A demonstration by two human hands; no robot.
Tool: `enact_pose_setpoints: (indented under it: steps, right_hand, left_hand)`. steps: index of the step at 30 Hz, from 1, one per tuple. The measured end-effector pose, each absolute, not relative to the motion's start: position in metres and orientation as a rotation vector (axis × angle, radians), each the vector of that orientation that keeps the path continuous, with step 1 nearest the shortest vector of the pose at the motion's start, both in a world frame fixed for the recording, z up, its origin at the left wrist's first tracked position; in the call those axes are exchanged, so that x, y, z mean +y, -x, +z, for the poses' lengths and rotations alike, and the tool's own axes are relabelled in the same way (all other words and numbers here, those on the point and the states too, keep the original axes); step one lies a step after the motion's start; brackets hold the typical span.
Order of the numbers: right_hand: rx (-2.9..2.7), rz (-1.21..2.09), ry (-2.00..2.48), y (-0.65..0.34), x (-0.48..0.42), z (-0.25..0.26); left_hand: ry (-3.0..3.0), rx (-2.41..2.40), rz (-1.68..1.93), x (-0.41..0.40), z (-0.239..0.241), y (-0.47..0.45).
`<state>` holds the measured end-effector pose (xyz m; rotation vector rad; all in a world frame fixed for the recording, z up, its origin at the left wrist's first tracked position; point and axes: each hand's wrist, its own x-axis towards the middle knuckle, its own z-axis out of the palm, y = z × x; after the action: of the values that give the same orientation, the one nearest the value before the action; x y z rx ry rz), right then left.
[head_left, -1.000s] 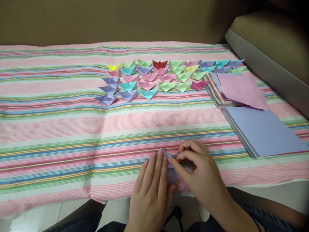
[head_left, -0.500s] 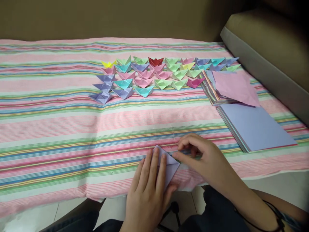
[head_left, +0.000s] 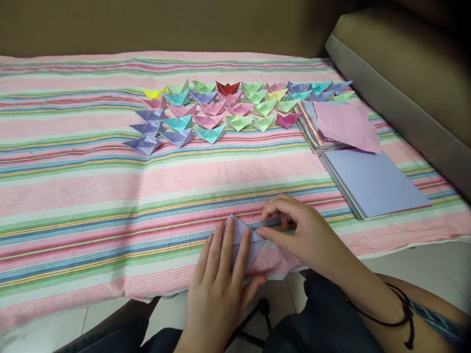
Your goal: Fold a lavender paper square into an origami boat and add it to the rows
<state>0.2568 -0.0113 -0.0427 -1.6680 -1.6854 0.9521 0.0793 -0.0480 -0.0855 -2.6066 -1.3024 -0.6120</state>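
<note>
A folded lilac paper piece (head_left: 246, 237) lies near the front edge of the striped tablecloth (head_left: 91, 196). My left hand (head_left: 221, 289) lies flat on it, fingers stretched out over its left half. My right hand (head_left: 301, 233) sits just to its right, fingers curled, with the index fingertip touching the paper's right corner. Nothing shows inside the right hand's curled fingers.
Several rows of small folded paper boats (head_left: 228, 108) in many colours stand at the far middle. A stack of square sheets with a lilac top (head_left: 371, 181) and a loose pink sheet (head_left: 346, 125) lie at the right. A cushion (head_left: 405, 68) borders the right side.
My right hand slid off the paper to its right corner, uncovering the folded lilac piece. The left hand stayed flat on it. The view shifted a little.
</note>
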Motion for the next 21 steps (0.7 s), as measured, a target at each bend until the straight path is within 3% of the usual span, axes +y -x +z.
enact_pose_setpoints:
  steps: [5,21]
  right_hand:
    - [-1.734,0.819,1.677,-0.2534,-0.0132,-0.0465]
    - [-1.710,0.936,1.664,-0.2581,-0.0115,-0.0412]
  left_hand:
    - [2.601,-1.297,-0.614,-0.0484,-0.0874,-0.0796]
    - [2.671,-1.242,-0.641,-0.0488,-0.0896,-0.0771]
